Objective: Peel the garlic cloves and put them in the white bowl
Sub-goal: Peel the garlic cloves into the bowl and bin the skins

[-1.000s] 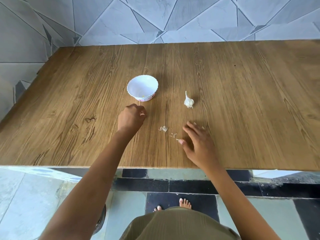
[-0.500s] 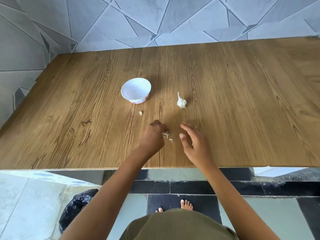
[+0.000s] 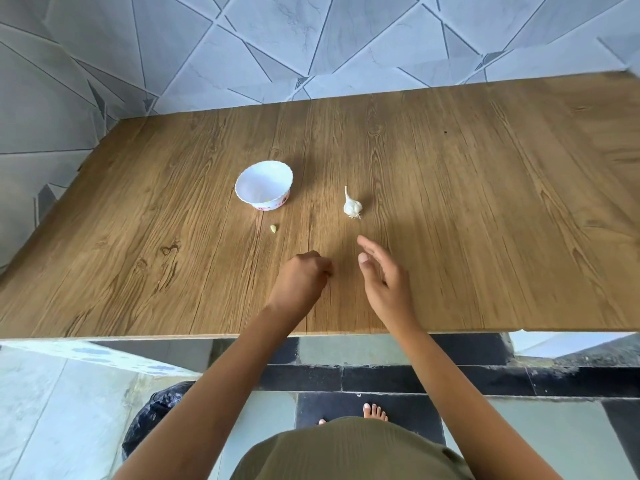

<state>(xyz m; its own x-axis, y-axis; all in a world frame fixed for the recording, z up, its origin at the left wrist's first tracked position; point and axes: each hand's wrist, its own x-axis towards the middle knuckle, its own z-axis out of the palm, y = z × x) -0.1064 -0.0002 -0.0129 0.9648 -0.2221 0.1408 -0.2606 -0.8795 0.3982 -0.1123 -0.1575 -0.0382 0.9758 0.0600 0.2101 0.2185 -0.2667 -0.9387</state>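
Observation:
The white bowl (image 3: 258, 174) stands on the wooden table (image 3: 485, 202), left of centre. One small peeled garlic clove (image 3: 274, 229) lies on the wood just in front of the bowl. A garlic bulb (image 3: 352, 206) with its stalk up sits to the bowl's right. My left hand (image 3: 300, 279) is curled into a fist on the table near the front edge; the loose garlic peels that lay there are out of sight inside it. Beside it, my right hand (image 3: 382, 277) hovers with straight fingers and holds nothing.
A tiled wall runs behind and to the left of the table. Below the table's front edge, a black bag (image 3: 156, 417) sits on the floor at the left, and my bare feet (image 3: 374, 412) stand on dark tiles.
My left hand left a peeled clove in front of the bowl, moved right to the loose peels and closed over them. The peels are gone from the table. My right hand lifted slightly.

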